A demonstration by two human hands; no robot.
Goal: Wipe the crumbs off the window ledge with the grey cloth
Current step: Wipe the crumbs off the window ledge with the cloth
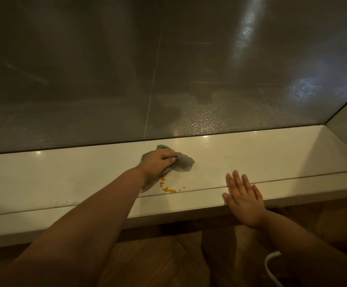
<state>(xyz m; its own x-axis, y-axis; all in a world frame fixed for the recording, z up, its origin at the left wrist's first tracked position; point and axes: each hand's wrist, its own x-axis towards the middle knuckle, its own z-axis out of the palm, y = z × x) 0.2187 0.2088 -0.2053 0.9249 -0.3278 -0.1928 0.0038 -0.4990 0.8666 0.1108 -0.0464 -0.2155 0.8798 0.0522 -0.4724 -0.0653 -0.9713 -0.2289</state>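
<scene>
1. The grey cloth (184,162) is bunched on the window ledge (261,154), mid-ledge and close to the glass (106,79), so a thick pad is presented to the surface.
2. It is gripped by the left hand (157,162), with the fingers curled tight round its folds so pressure can be applied.
3. The crumbs (168,189) are scattered just near of the cloth, beside the wrist, and are not yet swept off.
4. The right hand (243,195) is held flat at the near edge, further right, with fingers straight and slightly apart. It is probably placed as a brace or catcher, but contact cannot be told.
</scene>
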